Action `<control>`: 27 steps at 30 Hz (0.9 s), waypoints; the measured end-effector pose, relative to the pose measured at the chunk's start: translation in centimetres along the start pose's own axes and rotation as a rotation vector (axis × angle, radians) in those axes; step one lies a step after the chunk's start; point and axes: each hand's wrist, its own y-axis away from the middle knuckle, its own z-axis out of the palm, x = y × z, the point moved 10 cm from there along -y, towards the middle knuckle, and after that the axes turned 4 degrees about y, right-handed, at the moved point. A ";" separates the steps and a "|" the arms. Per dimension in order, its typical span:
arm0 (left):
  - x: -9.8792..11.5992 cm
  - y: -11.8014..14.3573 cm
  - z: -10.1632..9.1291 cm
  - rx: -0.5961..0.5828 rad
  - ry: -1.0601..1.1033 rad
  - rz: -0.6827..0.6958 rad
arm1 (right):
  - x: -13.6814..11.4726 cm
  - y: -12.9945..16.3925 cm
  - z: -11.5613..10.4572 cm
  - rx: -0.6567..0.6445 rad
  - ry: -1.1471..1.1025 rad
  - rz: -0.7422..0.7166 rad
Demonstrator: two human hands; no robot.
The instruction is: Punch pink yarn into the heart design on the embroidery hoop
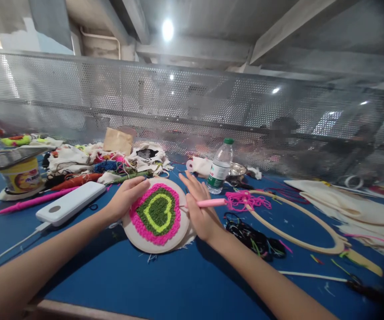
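Note:
A round embroidered piece (158, 213) of pale cloth carries a looped-yarn heart, green with a yellow outline and a bright pink border. My left hand (128, 195) grips its upper left rim, with part of the fingers hidden behind it. At the right rim is my right hand (201, 206), holding a pink punch needle (212, 203) against the palm by the thumb. Its other fingers stretch upward along the cloth's edge. The needle's thin metal tip points left, at the pink border. Loose pink yarn (248, 201) lies beyond the handle's end.
A water bottle (220, 166) stands behind my right hand. To the right lie a wooden hoop (292, 242), dark yarn (255, 238) and pale cloth (352, 204). On the left are a white power bank (71, 202), a magenta pen-shaped tool (38, 201), a yellow tub (23, 178) and heaped scraps (71, 160).

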 end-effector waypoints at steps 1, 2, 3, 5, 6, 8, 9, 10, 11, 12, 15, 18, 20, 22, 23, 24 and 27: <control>0.2 -0.1 0.2 -0.014 -0.027 0.012 | 0.4 -0.1 0.1 -0.008 -0.032 0.028; 0.3 -0.3 0.4 -0.033 -0.047 0.019 | 1.0 -0.2 0.3 -0.016 -0.077 0.062; 0.3 -0.5 0.7 -0.056 -0.056 0.021 | 1.6 -0.2 0.5 -0.026 -0.136 0.103; -0.2 -0.7 1.2 -0.104 -0.018 -0.003 | 3.0 -0.2 1.2 -0.059 -0.275 0.212; -0.6 -0.8 1.4 -0.124 0.030 -0.028 | 3.7 -0.1 1.6 -0.082 -0.341 0.277; -1.5 -0.7 1.6 -0.152 0.162 -0.091 | 4.7 0.3 2.6 -0.125 -0.441 0.387; -2.0 -0.6 1.7 -0.158 0.226 -0.124 | 4.9 0.5 2.8 -0.135 -0.466 0.410; -2.5 -0.4 1.6 -0.160 0.277 -0.155 | 4.7 0.6 2.9 -0.131 -0.470 0.401; -3.0 -0.3 1.5 -0.158 0.307 -0.185 | 4.3 0.5 2.7 -0.116 -0.454 0.359; -3.4 -0.2 1.3 -0.153 0.322 -0.208 | 3.6 0.4 2.4 -0.093 -0.423 0.296; -3.6 0.1 0.8 -0.142 0.316 -0.218 | 1.5 0.2 1.5 -0.029 -0.305 0.116; -2.9 0.2 0.6 -0.136 0.305 -0.168 | 0.7 0.1 1.2 -0.009 -0.257 0.067; -2.4 0.3 0.5 -0.128 0.283 -0.149 | 0.6 0.0 1.1 -0.004 -0.254 0.058; -1.9 0.4 0.3 -0.115 0.240 -0.140 | 0.5 -0.1 1.1 -0.006 -0.255 0.048; -1.7 0.5 0.2 -0.111 0.213 -0.137 | 0.5 -0.1 1.1 -0.009 -0.253 0.044; -1.4 0.5 0.2 -0.109 0.186 -0.132 | 0.5 -0.1 1.1 -0.012 -0.249 0.040; -0.6 0.7 0.2 -0.108 0.121 -0.109 | 0.4 0.0 1.3 -0.021 -0.226 0.032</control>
